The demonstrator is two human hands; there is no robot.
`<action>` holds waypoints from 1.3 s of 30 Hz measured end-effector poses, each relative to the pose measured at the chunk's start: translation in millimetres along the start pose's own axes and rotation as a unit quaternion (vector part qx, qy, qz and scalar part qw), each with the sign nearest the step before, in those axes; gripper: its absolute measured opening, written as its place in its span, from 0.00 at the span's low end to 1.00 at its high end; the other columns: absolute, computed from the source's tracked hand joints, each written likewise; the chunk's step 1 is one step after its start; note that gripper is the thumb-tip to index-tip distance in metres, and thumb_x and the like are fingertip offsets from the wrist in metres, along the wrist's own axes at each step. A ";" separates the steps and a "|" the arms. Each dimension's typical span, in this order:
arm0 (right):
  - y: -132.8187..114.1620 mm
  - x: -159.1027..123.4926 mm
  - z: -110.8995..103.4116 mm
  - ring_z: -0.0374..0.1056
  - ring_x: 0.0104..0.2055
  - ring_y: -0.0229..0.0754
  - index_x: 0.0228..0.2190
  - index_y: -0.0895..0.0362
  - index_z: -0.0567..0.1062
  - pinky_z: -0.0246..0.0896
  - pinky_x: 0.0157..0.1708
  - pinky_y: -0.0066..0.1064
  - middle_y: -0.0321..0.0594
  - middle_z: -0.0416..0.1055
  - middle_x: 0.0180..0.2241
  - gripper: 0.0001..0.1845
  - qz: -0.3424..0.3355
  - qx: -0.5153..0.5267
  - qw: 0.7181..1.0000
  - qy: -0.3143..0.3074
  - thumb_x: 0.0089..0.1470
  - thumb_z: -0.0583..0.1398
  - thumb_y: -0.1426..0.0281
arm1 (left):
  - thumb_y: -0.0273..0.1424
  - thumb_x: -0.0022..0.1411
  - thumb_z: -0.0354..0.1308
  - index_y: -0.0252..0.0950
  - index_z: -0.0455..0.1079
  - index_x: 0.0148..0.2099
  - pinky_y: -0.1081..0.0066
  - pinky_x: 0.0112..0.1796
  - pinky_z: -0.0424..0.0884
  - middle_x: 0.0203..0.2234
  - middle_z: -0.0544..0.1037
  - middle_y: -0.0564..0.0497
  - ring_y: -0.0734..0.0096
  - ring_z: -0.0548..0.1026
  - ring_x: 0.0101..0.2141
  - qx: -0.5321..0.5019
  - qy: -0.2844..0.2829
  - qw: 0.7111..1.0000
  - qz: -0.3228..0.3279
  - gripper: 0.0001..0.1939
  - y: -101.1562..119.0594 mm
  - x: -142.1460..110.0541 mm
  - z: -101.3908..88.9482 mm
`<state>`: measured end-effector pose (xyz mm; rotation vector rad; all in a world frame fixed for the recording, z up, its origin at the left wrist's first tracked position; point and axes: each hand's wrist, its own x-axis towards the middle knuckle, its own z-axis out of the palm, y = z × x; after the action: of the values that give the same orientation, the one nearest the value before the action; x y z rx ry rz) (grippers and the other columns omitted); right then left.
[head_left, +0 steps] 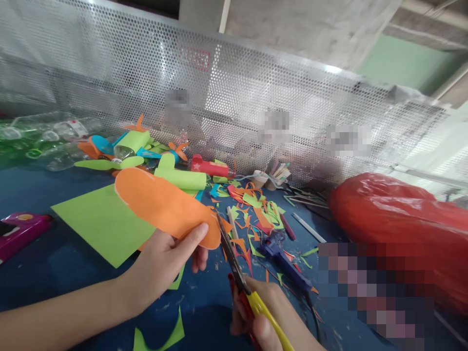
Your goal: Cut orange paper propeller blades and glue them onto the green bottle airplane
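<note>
The left hand [164, 261] holds an orange paper shape [164, 202], long, flat and with rounded ends, above the blue tabletop [204, 317]; its thumb and fingers are pinching the lower edge. The fingers of the right hand [270, 304] are closed around the yellow and red handles of the scissors [234, 265], and the dark metal blades meet the right end of this paper. Behind it lies a green sheet [106, 224], smooth, with pointed corners. Thin, curled paper scraps [250, 200] are scattered near a dark-blue plastic glue gun [288, 265]; farther right is a shiny, wrinkled red bag [395, 209].
</note>
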<state>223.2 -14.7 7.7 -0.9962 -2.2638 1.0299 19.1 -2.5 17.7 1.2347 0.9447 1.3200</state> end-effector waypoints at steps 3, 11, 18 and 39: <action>-3.4 0.9 -0.9 0.49 0.19 0.35 0.22 0.54 0.58 0.45 0.18 0.29 0.32 0.53 0.18 0.36 0.002 -0.014 1.000 0.003 0.50 0.38 0.35 | 0.38 0.62 0.55 0.37 0.66 0.25 0.77 0.20 0.67 0.16 0.70 0.58 0.75 0.70 0.18 -0.004 0.000 1.000 -0.005 0.15 0.5 -0.3 0.4; -5.2 0.4 1.2 0.47 0.19 0.34 0.22 0.55 0.59 0.41 0.17 0.29 0.30 0.50 0.17 0.37 0.020 -0.016 1.000 0.005 0.51 0.37 0.35 | 0.39 0.62 0.54 0.37 0.66 0.23 0.76 0.20 0.68 0.15 0.70 0.57 0.74 0.71 0.18 0.015 -0.002 1.000 -0.005 0.17 1.4 -1.0 -0.8; -7.4 -0.3 1.8 0.46 0.19 0.33 0.22 0.55 0.57 0.40 0.17 0.28 0.30 0.48 0.18 0.36 0.030 -0.001 1.000 0.009 0.50 0.37 0.35 | 0.38 0.62 0.54 0.37 0.66 0.24 0.76 0.20 0.67 0.15 0.69 0.57 0.75 0.70 0.18 -0.003 0.000 1.000 0.000 0.16 2.2 0.8 -1.2; 1.0 -0.5 0.5 0.44 0.20 0.33 0.19 0.54 0.54 0.38 0.19 0.29 0.30 0.49 0.17 0.37 0.031 -0.025 0.999 -0.008 0.46 0.39 0.32 | 0.38 0.62 0.54 0.37 0.67 0.24 0.77 0.22 0.66 0.15 0.69 0.57 0.76 0.69 0.19 0.031 0.014 0.999 -0.005 0.16 -1.3 9.0 -17.0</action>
<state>223.7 -14.8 6.6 -1.0894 -2.2950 1.0153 3.3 8.4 15.1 1.2608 1.0168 1.3117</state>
